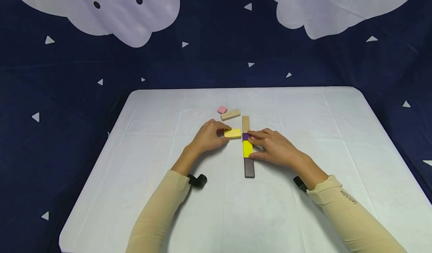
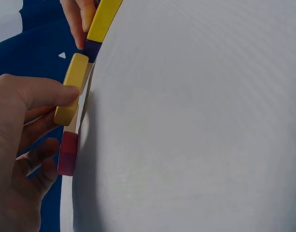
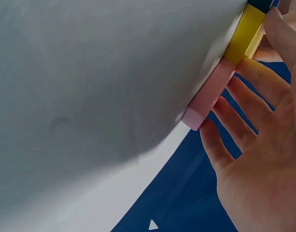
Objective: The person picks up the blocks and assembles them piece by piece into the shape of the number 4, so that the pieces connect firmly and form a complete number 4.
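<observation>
My left hand [image 1: 210, 136] pinches a pale yellow block [image 1: 233, 133] between thumb and fingers, its free end right beside the row of blocks. The left wrist view shows the thumb across this block's face. The row runs toward me: a wooden block [image 1: 245, 123], a purple block [image 1: 246, 136], a bright yellow block [image 1: 248, 149] and a dark grey block [image 1: 249, 167]. On its right side my right hand [image 1: 275, 146] rests spread fingers against the purple and yellow blocks, thumb near the yellow block's front end. Beneath those fingers lies a pink block [image 3: 210, 92], mostly hidden in the head view.
Behind my left hand a loose wooden block [image 1: 230, 114] lies at an angle, with a small pink block [image 1: 222, 110] just past it. All lie on a white-covered table [image 1: 135, 208]. A dark blue cloth [image 1: 216, 58] with clouds hangs behind the table's far edge.
</observation>
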`<action>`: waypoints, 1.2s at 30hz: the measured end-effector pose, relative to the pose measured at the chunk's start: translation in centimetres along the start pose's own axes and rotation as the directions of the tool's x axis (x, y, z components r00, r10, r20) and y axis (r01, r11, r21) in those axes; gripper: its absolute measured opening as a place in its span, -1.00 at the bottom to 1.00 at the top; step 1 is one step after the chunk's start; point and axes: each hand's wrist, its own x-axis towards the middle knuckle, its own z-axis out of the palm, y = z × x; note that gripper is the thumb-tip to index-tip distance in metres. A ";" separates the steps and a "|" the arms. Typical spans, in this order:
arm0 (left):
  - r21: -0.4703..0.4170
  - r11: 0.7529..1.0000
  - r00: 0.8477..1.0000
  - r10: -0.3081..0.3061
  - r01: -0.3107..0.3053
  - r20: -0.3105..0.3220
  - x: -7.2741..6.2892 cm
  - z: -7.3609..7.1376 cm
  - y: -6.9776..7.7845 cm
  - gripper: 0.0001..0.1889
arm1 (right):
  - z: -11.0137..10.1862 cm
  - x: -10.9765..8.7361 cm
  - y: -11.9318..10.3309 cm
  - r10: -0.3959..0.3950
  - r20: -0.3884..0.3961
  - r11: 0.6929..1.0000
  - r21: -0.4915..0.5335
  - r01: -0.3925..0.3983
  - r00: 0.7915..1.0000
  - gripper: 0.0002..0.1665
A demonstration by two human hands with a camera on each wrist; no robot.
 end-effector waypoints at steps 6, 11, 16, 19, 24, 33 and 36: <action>-0.034 0.999 1.000 -0.001 0.002 0.027 -0.2 0.0 -0.2 -0.62 | 0.0 0.0 0.0 0.008 0.006 1.000 0.001 -0.008 1.000 -0.18; -0.059 0.998 1.000 0.009 -0.007 0.029 -0.2 0.1 -0.3 -0.64 | 0.0 0.0 0.1 0.008 0.004 1.000 0.001 -0.008 1.000 -0.18; -0.071 0.997 0.999 0.005 -0.002 0.041 -0.2 0.1 -0.3 -0.65 | 0.0 0.1 0.1 0.008 0.002 1.000 0.005 -0.008 1.000 -0.18; -0.080 0.997 0.999 -0.005 0.009 0.052 -0.4 0.2 -0.3 -0.64 | 0.1 0.1 0.1 0.010 0.003 1.000 0.007 -0.010 1.000 -0.18; -0.094 0.995 0.998 -0.023 0.028 0.057 -0.6 0.3 -0.5 -0.65 | 0.1 0.1 0.2 0.007 0.003 1.000 0.004 -0.007 1.000 -0.19; -0.114 0.993 0.997 -0.016 0.024 0.070 -0.6 0.3 -0.5 -0.66 | 0.1 0.1 0.2 0.000 -0.004 1.000 0.002 0.000 1.000 -0.18; -0.125 0.992 0.997 -0.005 0.014 0.072 -0.5 0.3 -0.5 -0.66 | 0.1 0.1 0.2 0.003 -0.002 1.000 0.001 -0.003 1.000 -0.18</action>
